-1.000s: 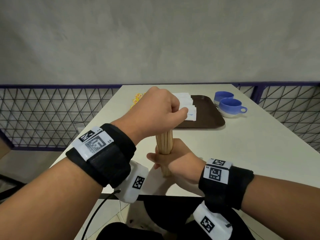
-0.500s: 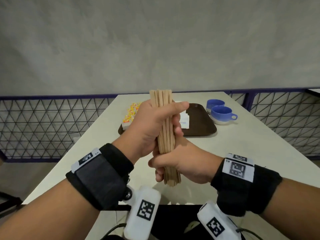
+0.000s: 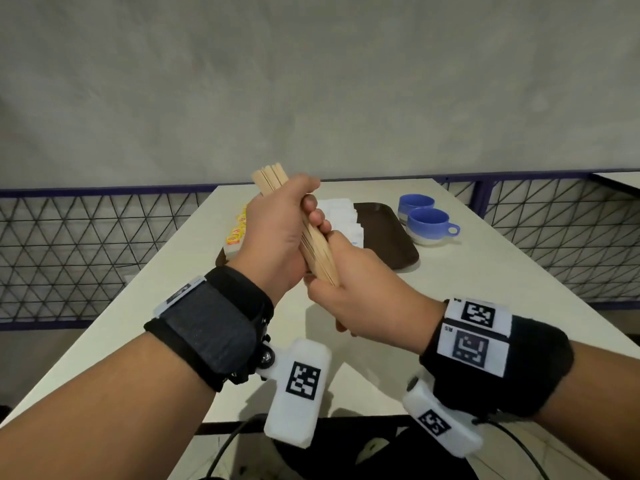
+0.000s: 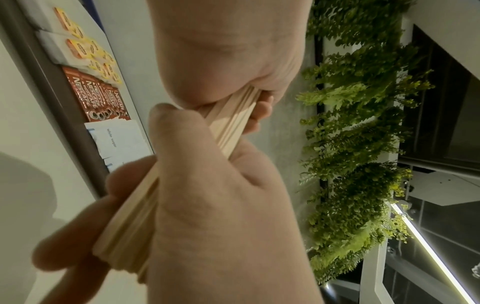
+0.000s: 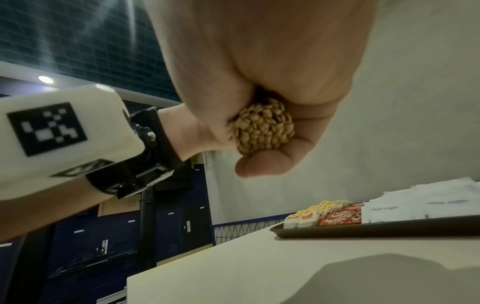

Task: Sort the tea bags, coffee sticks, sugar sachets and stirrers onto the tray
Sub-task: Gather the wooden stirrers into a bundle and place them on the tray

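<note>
We see a pale counter (image 3: 485,289) running to a grey wall (image 3: 311,81), mesh railing (image 3: 69,254) on both sides. Brown tray (image 3: 384,230) at the far centre: tea bags (image 3: 235,233) left, coffee sticks (image 5: 340,218) mostly hidden in the head view, sugar sachets (image 3: 343,216) partly behind our hands. Two blue cups (image 3: 427,223) right of it. Left hand (image 3: 273,237) and right hand (image 3: 367,292) both wrap the stirrers (image 3: 317,247), tilted, above the near counter; middle of bundle hidden.

Table (image 3: 450,282) with tray (image 3: 388,233), cups (image 3: 427,223)
</note>
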Demonstrator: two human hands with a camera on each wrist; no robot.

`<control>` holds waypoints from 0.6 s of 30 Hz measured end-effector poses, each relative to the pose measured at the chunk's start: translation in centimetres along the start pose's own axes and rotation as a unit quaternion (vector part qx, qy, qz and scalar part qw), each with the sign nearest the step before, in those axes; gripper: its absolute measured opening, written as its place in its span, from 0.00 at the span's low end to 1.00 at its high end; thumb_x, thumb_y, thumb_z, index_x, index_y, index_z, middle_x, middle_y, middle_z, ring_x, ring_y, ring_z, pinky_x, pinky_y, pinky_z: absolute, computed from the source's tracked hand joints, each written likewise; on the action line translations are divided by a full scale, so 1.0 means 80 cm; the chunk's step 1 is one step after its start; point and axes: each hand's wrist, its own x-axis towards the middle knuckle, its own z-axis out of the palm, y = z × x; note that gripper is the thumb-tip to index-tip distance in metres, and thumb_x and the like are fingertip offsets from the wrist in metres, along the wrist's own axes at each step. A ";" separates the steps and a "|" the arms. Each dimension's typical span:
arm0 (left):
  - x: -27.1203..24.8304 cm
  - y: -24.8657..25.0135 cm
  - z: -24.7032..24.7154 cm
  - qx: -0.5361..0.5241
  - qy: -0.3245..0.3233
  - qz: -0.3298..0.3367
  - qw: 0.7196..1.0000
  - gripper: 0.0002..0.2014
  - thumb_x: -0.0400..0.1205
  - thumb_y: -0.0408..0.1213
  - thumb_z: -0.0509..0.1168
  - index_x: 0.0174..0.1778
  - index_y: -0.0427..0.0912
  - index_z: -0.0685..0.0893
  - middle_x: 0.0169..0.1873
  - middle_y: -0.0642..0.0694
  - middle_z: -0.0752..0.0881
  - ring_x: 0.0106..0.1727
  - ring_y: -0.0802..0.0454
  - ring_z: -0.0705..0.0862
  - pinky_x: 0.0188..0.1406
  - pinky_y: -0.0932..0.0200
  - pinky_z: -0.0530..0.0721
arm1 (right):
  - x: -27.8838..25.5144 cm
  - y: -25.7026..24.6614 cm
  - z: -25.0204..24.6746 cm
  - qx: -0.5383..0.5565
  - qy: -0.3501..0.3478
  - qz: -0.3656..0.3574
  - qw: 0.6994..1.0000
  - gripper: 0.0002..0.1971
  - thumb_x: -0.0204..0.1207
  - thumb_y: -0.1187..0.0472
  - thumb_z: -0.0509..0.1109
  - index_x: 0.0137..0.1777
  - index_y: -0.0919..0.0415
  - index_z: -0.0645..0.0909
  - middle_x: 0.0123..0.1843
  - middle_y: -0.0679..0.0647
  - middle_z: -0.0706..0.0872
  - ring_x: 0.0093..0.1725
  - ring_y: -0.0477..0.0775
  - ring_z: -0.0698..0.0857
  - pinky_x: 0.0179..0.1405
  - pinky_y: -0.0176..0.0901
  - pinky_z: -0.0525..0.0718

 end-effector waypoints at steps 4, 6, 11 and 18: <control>0.033 -0.002 -0.003 0.058 -0.028 -0.032 0.997 0.16 0.82 0.50 0.72 0.46 0.40 0.83 0.30 0.44 0.86 0.29 0.48 0.85 0.36 0.56 0.86 | 0.026 0.015 -0.021 0.059 -0.051 0.035 0.996 0.15 0.84 0.59 0.65 0.67 0.57 0.68 0.44 0.59 0.83 0.25 0.57 0.87 0.21 0.51 0.88; 0.056 0.001 -0.012 0.142 -0.063 -0.034 0.987 0.27 0.83 0.62 0.65 0.57 0.38 0.84 0.37 0.41 0.91 0.35 0.46 0.89 0.40 0.55 0.88 | 0.046 0.027 -0.039 0.085 -0.064 0.065 0.992 0.13 0.85 0.62 0.65 0.66 0.57 0.70 0.38 0.59 0.82 0.23 0.53 0.83 0.20 0.45 0.83; 0.108 -0.005 -0.070 0.554 -0.114 0.071 0.822 0.20 0.82 0.62 0.67 0.51 0.47 0.90 0.45 0.49 0.92 0.50 0.48 0.89 0.57 0.47 0.88 | 0.131 0.086 -0.095 0.070 -0.031 0.200 0.977 0.11 0.85 0.62 0.67 0.62 0.67 0.73 0.32 0.60 0.81 0.22 0.53 0.81 0.21 0.41 0.81; 0.148 -0.029 -0.127 0.880 -0.216 0.132 0.401 0.13 0.84 0.55 0.63 0.44 0.49 0.82 0.42 0.51 0.85 0.44 0.51 0.85 0.41 0.57 0.84 | 0.228 0.176 -0.111 -0.041 -0.033 0.363 0.930 0.08 0.83 0.64 0.70 0.54 0.67 0.75 0.40 0.64 0.86 0.28 0.56 0.86 0.20 0.40 0.85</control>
